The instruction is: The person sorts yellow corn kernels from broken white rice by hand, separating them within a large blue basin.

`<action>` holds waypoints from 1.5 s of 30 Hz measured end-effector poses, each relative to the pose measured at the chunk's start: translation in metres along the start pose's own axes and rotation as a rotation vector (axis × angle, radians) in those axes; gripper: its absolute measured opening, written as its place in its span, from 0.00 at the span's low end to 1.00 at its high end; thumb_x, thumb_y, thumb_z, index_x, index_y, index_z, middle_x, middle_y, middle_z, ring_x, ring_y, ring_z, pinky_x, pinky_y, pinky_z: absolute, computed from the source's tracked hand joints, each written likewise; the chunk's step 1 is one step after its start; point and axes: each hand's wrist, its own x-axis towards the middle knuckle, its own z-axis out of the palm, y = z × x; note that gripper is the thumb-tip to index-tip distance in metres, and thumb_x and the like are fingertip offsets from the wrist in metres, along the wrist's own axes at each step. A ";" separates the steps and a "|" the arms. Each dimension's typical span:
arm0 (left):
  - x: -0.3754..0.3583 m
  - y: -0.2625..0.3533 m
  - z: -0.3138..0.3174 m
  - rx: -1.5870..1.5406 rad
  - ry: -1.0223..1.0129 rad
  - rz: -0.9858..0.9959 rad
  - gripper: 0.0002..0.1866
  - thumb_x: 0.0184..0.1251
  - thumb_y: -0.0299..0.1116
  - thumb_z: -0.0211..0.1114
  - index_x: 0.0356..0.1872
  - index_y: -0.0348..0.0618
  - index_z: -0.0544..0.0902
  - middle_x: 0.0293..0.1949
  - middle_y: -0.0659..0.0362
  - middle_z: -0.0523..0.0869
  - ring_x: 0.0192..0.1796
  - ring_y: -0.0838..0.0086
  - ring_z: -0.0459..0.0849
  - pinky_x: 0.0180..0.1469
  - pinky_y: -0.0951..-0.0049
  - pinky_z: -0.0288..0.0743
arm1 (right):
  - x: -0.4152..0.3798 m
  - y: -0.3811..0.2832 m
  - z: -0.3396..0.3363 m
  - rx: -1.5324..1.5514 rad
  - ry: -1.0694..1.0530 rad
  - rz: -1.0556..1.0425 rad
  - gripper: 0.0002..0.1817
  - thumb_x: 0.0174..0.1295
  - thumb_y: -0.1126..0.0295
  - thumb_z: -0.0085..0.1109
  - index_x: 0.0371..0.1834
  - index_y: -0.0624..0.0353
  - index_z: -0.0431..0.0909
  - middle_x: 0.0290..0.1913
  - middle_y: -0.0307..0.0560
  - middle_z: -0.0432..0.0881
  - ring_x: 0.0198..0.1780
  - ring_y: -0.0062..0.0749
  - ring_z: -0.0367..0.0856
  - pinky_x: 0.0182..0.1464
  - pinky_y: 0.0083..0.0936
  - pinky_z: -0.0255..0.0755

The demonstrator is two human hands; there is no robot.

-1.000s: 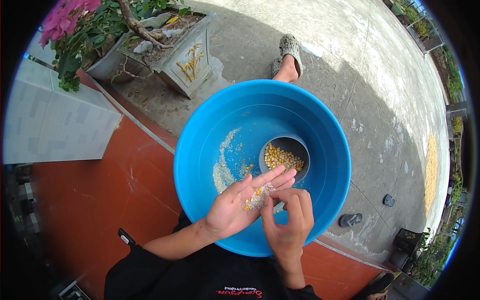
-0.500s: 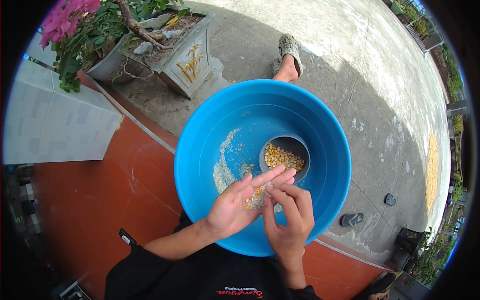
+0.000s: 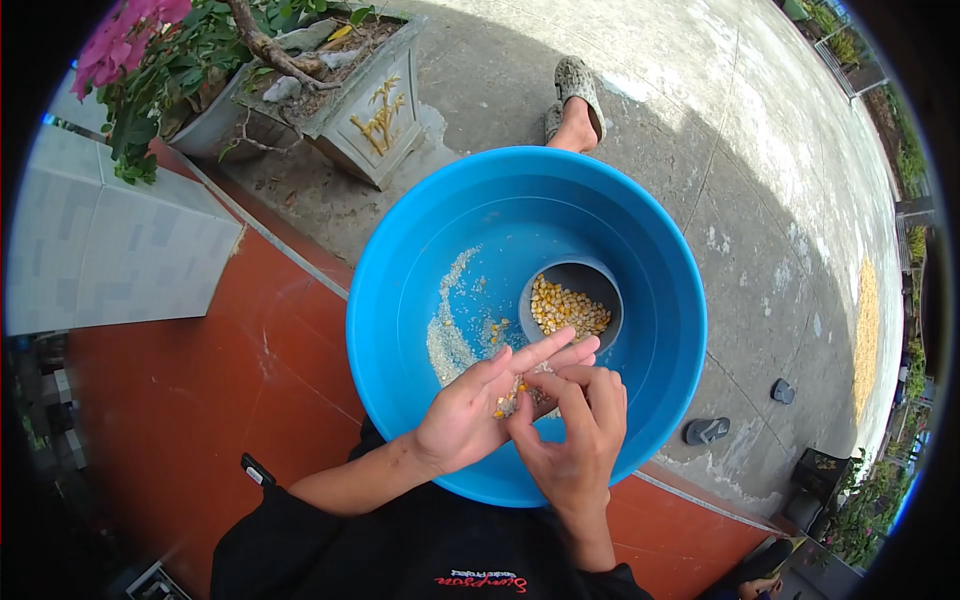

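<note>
Over the near side of a large blue basin [image 3: 372, 300], my left hand [image 3: 465, 415] lies palm up with fingers stretched out. Whitish rice-like grains and several yellow corn kernels [image 3: 502, 408] rest on it. My right hand [image 3: 578, 430] is bent over that palm, thumb and index finger pinched at a corn kernel [image 3: 521, 387]. Inside the basin, a grey bowl [image 3: 612, 320] holds many corn kernels [image 3: 568, 308]. Left of the bowl, whitish grains [image 3: 447, 340] are spread on the basin floor, with a few corn kernels [image 3: 497, 330] among them.
A foot in a patterned clog [image 3: 577, 90] stands beyond the basin. At the upper left are a stone planter [image 3: 370, 135] and a tiled block [image 3: 120, 240]. Dark slippers [image 3: 706, 431] lie on the concrete at right. Farther right, a yellow grain strip [image 3: 866, 340] covers the ground.
My right thumb and index finger have shifted slightly left and closed at a kernel on my left palm. The left hand keeps nearly the same pose. The basin appears slightly higher in view.
</note>
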 end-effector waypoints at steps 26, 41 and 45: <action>0.000 0.006 0.000 -0.065 0.017 0.018 0.48 0.95 0.61 0.41 0.95 0.30 0.44 0.95 0.38 0.51 0.97 0.49 0.49 0.96 0.49 0.42 | 0.000 0.002 0.000 -0.022 -0.077 -0.070 0.24 0.50 0.79 0.83 0.53 0.50 0.92 0.46 0.36 0.88 0.42 0.34 0.79 0.46 0.35 0.65; 0.001 0.003 -0.002 -0.090 0.009 0.001 0.48 0.95 0.62 0.42 0.95 0.32 0.47 0.95 0.39 0.51 0.96 0.51 0.51 0.96 0.50 0.45 | 0.002 -0.001 0.000 0.009 -0.002 -0.026 0.19 0.52 0.81 0.82 0.47 0.52 0.90 0.42 0.38 0.87 0.40 0.35 0.81 0.44 0.36 0.68; 0.000 0.003 -0.004 -0.120 0.039 0.011 0.47 0.95 0.61 0.42 0.95 0.32 0.47 0.95 0.40 0.52 0.96 0.51 0.52 0.95 0.50 0.47 | -0.006 0.008 -0.001 0.002 0.114 0.070 0.21 0.55 0.78 0.84 0.51 0.53 0.90 0.42 0.40 0.84 0.41 0.35 0.81 0.45 0.36 0.68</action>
